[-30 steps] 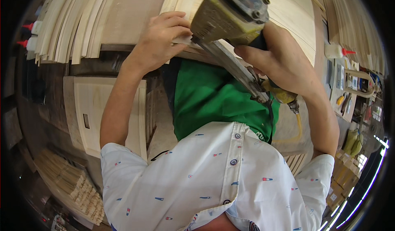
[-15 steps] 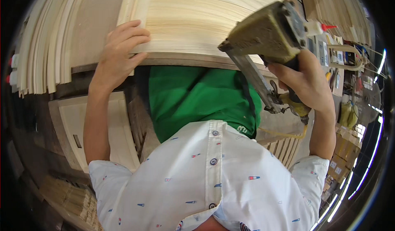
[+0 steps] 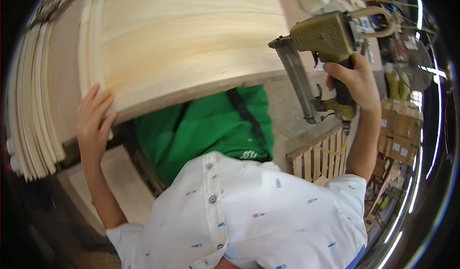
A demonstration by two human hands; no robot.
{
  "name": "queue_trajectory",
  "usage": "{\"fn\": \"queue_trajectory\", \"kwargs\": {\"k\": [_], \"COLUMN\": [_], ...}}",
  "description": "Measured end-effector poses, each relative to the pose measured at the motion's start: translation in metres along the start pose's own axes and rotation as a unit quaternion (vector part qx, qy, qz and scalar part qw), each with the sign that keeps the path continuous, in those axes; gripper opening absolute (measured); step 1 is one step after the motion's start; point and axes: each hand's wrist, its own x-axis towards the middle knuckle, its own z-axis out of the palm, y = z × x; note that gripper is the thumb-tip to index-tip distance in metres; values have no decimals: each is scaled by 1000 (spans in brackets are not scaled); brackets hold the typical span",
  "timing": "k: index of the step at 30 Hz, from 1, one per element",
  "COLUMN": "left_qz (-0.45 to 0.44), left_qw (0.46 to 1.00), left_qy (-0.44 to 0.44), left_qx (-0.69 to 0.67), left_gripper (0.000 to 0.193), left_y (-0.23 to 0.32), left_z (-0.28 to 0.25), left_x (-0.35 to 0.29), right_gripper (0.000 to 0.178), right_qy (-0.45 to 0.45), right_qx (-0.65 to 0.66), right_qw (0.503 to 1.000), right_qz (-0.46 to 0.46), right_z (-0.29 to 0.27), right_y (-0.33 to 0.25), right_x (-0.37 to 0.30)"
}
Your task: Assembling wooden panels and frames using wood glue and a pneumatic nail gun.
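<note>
My right hand [image 3: 357,84] is wrapped round the dark grip of a brass-coloured air nail gun [image 3: 321,36]. Its long grey magazine [image 3: 296,77] slants down toward me, and the nose is at the right of a pale wooden panel [image 3: 191,34]. At the panel's near left corner, my left hand [image 3: 95,120] rests with its fingers stretched out over the end of a narrow wooden strip [image 3: 91,44] along that side. The thumb stands apart from the fingers, by the panel's front edge.
Stacked long wooden strips [image 3: 31,106] stand at the left. Below lies a framed wooden panel [image 3: 117,178]. A yellow hose [image 3: 335,152] hangs from the gun near a slatted wooden pallet [image 3: 318,156]. A white bottle with a red tip [image 3: 316,1] and cardboard boxes [image 3: 400,130] are at the right.
My view has turned, so the panel now sits farther left and tilted. The nail gun has swung round to show its side, clear of the panel's right edge. My left hand stays at the panel's left side.
</note>
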Motion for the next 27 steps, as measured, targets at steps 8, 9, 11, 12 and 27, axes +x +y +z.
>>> {"fn": "queue_trajectory", "kwargs": {"k": [8,9,11,12,27], "left_qz": [-22,-34,-51,-84,-268], "left_qw": [999,998,997,995,961], "left_qy": [-36,-47,-49,-49,-48], "left_qx": [15,9,12,-3,-58], "left_gripper": [36,37,37,37,35], "left_y": [-2,-3,-7,-8,-2], "left_z": [-3,-6,-13,-19,-52], "left_x": [-9,-12,-18,-22,9], "right_gripper": [24,24,25,23,30], "right_qy": [116,115,121,109,103], "right_qx": [162,167,210,241,129], "right_qw": [977,977,967,960,983], "right_qz": [74,72,85,87,79], "right_z": [-62,-68,-75,-74,-90], "right_y": [97,107,125,133,210], "right_x": [47,55,77,88,138]}}
